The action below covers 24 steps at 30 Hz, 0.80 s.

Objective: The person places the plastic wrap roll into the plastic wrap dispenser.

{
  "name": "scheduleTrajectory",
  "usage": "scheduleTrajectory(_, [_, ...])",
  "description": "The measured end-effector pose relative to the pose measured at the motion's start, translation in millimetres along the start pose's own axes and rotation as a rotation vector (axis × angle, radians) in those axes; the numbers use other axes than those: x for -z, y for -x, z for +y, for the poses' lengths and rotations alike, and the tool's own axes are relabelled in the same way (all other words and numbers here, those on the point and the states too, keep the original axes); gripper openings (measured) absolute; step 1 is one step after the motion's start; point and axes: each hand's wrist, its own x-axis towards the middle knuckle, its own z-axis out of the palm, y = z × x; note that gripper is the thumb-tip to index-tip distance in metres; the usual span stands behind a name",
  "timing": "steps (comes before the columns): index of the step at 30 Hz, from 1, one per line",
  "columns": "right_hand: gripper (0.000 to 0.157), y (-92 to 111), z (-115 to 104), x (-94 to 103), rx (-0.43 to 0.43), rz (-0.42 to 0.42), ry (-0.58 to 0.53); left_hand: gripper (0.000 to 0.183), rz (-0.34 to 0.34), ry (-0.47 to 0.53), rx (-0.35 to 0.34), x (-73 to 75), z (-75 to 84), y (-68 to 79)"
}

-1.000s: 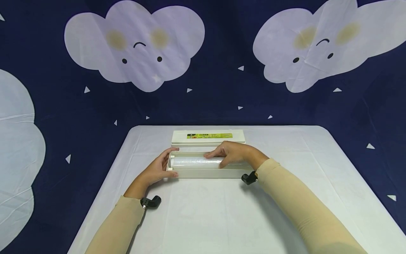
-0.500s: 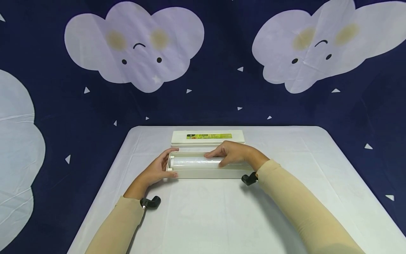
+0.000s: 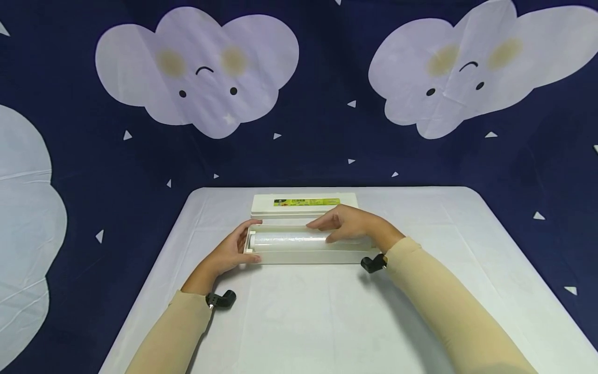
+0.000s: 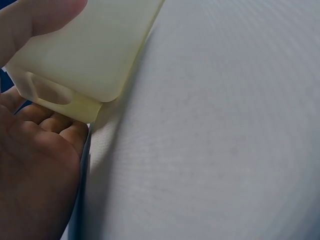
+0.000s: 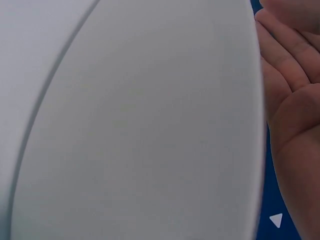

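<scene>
A long white plastic-wrap dispenser box [image 3: 303,257] lies on the table, its top uncovered. Inside it rests a shiny roll of plastic wrap [image 3: 285,240]. My left hand [image 3: 229,250] grips the box's left end, thumb on the front wall and fingers behind; the left wrist view shows the end wall [image 4: 95,105] with an oval opening above my curled fingers. Over the right half of the roll, my right hand [image 3: 352,223] hovers with loosely bent, parted fingers, hiding part of it. The right wrist view has the box's front wall [image 5: 140,125] beside my palm [image 5: 300,115].
Behind the box lies a white lid [image 3: 261,203] with a yellow-green label [image 3: 308,202]. The white-covered table [image 3: 289,322] extends toward me and to both sides. A dark blue cloth [image 3: 322,130] with cloud shapes hangs at its far edge.
My right hand has shifted slightly right and up off the roll, its fingers loosening. The left hand keeps its grip on the box. The head view has tilted a little.
</scene>
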Motion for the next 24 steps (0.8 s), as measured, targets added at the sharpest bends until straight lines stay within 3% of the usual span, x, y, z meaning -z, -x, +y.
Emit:
scheduleTrajectory(15, [0.059, 22.3, 4.6, 11.7, 0.077, 0.043, -0.112, 0.108, -0.002, 0.012, -0.002, 0.0, -1.0, -0.2])
scheduleTrajectory(24, [0.057, 34.6, 6.1, 20.8, 0.11, 0.14, -0.108, 0.109, -0.005, 0.02, -0.02, -0.8, -0.2, -0.2])
